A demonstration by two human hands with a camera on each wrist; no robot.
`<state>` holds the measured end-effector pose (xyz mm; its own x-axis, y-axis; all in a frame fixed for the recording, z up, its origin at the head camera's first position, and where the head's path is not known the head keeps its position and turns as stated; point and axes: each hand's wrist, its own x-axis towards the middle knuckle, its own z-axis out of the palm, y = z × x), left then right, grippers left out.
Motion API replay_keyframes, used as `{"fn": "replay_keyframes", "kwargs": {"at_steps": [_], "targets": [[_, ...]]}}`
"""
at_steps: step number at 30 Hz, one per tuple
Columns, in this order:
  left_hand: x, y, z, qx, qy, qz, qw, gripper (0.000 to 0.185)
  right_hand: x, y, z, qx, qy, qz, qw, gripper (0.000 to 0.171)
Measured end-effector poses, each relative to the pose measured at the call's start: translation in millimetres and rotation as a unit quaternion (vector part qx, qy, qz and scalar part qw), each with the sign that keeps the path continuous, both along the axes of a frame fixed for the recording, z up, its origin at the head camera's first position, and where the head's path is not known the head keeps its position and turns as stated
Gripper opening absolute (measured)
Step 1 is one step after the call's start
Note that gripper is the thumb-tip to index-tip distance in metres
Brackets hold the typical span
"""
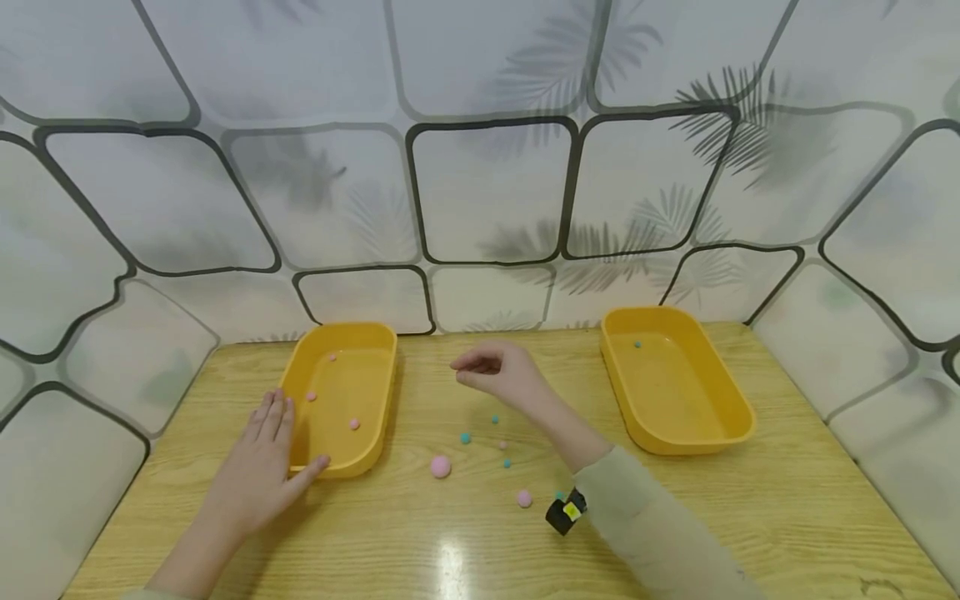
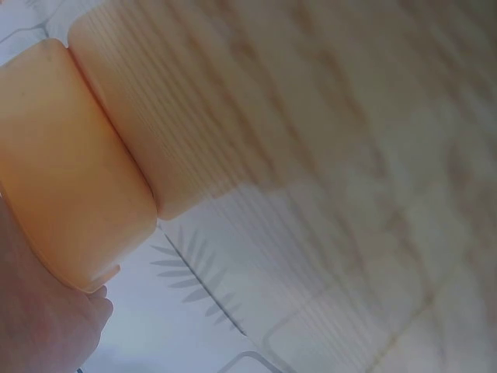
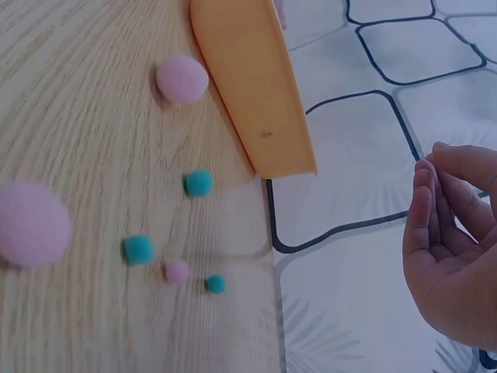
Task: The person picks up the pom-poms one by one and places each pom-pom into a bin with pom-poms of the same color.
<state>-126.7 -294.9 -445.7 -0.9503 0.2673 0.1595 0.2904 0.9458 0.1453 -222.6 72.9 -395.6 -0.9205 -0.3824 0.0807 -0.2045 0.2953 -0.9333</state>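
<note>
My left hand (image 1: 264, 467) lies flat and open on the wooden table (image 1: 787, 500), its thumb against the near wall of the left yellow tray (image 1: 375, 454). That tray (image 2: 70, 179) holds three small pink pom-poms (image 1: 354, 423). My right hand (image 1: 480, 368) hovers above the table between the two trays, fingers curled with the tips (image 3: 425, 175) drawn together; whether anything sits between them is hidden. Below it lie loose pom-poms: a large pink one (image 1: 440, 467) (image 3: 31, 225), a smaller pink one (image 1: 524, 498) (image 3: 182, 78) and several teal ones (image 1: 466, 437) (image 3: 199, 183).
The right yellow tray (image 1: 731, 433) holds one teal pom-pom (image 1: 637, 343). Patterned panels wall in the table at the back and both sides. A black wrist camera (image 1: 564, 513) sits on my right sleeve. The left tray's wall (image 3: 252, 85) shows in the right wrist view.
</note>
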Motion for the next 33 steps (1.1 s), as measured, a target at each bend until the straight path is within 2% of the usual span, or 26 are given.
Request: {"fn": "replay_keyframes", "kwargs": {"at_steps": [8,17,22,27,33], "targets": [[1.2,1.7,2.2,0.001,-0.004,0.001,1.0,0.1,3.8,23.7,-8.7,0.012,0.002,-0.027,1.0,0.019],[1.1,0.9,1.5,-0.004,-0.002,0.003,1.0,0.1,9.5,45.6,-22.3,0.034,0.005,-0.034,0.999,0.021],[1.1,0.7,1.5,-0.004,0.002,0.002,1.0,0.1,10.4,54.4,-35.4,0.034,0.004,-0.035,0.999,0.019],[1.9,0.9,1.3,-0.003,0.004,0.001,1.0,0.101,12.5,61.3,-49.5,0.048,-0.017,-0.043,0.998,0.018],[2.4,1.1,0.6,-0.002,0.004,0.003,1.0,0.101,16.8,64.9,-61.9,0.062,-0.009,-0.042,0.997,0.016]]}}
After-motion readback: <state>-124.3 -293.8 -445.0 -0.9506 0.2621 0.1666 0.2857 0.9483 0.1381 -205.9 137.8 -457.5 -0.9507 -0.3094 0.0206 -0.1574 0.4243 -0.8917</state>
